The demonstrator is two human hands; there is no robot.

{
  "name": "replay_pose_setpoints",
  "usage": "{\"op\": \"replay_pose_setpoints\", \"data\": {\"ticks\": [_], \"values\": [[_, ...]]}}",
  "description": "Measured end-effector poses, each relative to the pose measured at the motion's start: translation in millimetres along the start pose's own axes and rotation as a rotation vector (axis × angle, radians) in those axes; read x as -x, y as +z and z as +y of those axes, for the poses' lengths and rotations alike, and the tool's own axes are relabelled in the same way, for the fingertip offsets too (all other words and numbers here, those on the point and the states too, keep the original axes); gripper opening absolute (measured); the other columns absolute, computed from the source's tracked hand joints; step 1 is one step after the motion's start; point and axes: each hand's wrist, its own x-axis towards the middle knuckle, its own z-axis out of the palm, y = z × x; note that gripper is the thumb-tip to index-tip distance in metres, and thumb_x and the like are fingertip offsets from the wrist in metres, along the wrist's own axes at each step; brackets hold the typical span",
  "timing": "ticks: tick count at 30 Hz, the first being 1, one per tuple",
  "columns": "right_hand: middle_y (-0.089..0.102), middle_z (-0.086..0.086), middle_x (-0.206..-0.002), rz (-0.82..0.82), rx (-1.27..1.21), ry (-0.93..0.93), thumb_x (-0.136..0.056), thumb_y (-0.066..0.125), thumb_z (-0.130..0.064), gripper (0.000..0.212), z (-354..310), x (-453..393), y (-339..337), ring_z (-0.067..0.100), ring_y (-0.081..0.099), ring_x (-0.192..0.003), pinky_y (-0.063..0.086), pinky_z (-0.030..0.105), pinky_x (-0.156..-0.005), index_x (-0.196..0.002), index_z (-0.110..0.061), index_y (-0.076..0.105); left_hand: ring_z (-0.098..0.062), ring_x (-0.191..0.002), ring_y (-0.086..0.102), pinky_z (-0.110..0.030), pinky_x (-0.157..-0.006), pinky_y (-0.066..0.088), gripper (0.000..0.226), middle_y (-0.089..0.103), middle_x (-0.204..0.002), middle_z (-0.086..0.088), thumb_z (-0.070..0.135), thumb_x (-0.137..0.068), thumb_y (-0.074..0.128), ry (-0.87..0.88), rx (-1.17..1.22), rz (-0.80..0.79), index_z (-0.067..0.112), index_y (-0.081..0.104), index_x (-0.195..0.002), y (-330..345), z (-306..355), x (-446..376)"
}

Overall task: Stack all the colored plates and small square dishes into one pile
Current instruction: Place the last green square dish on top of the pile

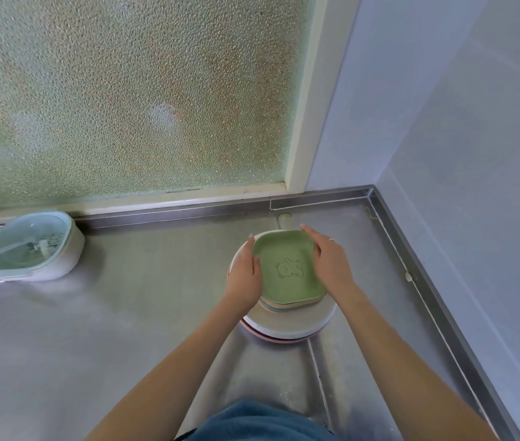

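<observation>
The green square dish (287, 268) is being gripped at its sides by the fingers of the left hand (244, 273) and right hand (330, 262), atop the plate pile (287, 326) near the surface's (125, 329) far right corner.

A stainless steel counter (125, 329) with a raised rim runs into a corner, its matte surface crossed by a seam near the front right. Directly on it, right of centre, stands a pile of round plates (287, 327), white above a pink one at the bottom. Far to the left, near the back edge, sits a white container with a pale green lid (34, 246), well apart from the plates.
</observation>
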Motion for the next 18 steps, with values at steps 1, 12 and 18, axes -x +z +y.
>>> {"op": "replay_pose_setpoints", "data": {"ticks": [1,12,18], "values": [[0.062,0.013,-0.118,-0.007,-0.006,-0.008,-0.095,0.032,0.001,0.053,2,-1,0,0.025,0.057,-0.105,0.042,0.027,-0.088,-0.137,-0.028,0.048,-0.027,-0.133,0.040,-0.040,-0.113,0.031,0.052,0.043,-0.145,-0.010,0.014,-0.099,0.030,0.009,-0.001,0.000,0.018,0.018,-0.150,1,-1,2],[0.043,-0.009,-0.146,-0.104,-0.350,0.126,-0.101,0.034,-0.026,0.040,5,1,-6,0.009,0.037,-0.135,0.025,0.021,-0.109,-0.141,-0.029,0.041,-0.016,-0.143,0.026,-0.036,-0.120,0.018,0.046,0.032,-0.153,0.000,0.024,-0.102,0.029,0.058,0.147,0.012,0.024,0.024,-0.148,-2,-9,7],[0.023,-0.005,-0.156,-0.014,-0.645,0.512,-0.091,0.026,-0.060,0.066,46,22,-2,0.010,0.022,-0.143,0.012,0.039,-0.120,-0.149,-0.028,0.024,-0.022,-0.145,0.020,-0.037,-0.119,0.015,0.050,0.024,-0.156,-0.006,0.019,-0.101,0.031,-0.207,0.142,0.070,0.025,0.018,-0.149,-3,-37,15]]}}
